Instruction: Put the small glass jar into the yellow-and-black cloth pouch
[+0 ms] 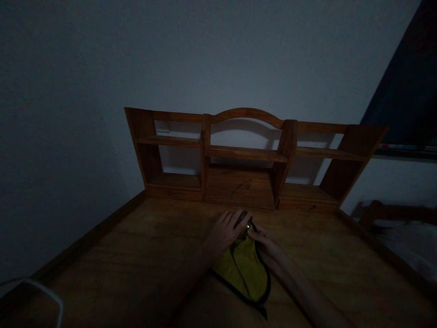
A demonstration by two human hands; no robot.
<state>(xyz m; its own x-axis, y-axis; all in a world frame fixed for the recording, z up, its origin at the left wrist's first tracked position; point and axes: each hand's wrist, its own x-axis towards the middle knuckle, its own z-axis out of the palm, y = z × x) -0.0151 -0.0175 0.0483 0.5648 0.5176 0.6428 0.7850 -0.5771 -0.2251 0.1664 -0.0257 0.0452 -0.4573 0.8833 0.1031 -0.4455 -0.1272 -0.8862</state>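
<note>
Yellow piece (255, 273): matt cloth. Shelf unit (246, 153), tabletop (164, 241): wood. Wall (205, 59): matt.
</note>
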